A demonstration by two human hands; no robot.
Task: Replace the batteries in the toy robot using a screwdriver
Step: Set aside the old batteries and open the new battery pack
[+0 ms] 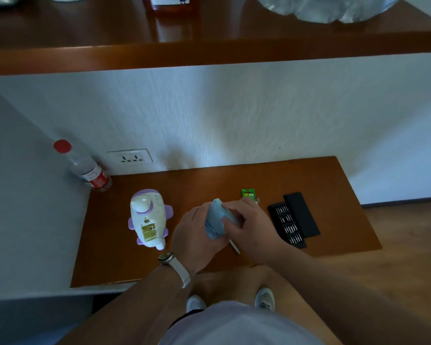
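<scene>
Nearest the lens: pale shirt front, bare knees and two white shoes on wood floor. Left hand, with watch on white strap at wrist, curled around lower part of pale blue battery pack, fingers closed against its underside. Right hand laid over upper right edge of same pack, thumb and forefinger pinched onto it, remaining fingers bent close together. Pack held tilted above low brown table, clear of surface. Slim silver screwdriver lying on table just beneath right hand, partly hidden by it. White and purple toy robot lying on its front, left of hands and apart from them, battery compartment uncovered, yellowish interior exposed; whether cells sit inside cannot be told. Green battery card flat on table behind right hand. Black bit case open at right, rows of bits showing, lid alongside. Red-capped clear bottle at far left corner, beside wall socket.
</scene>
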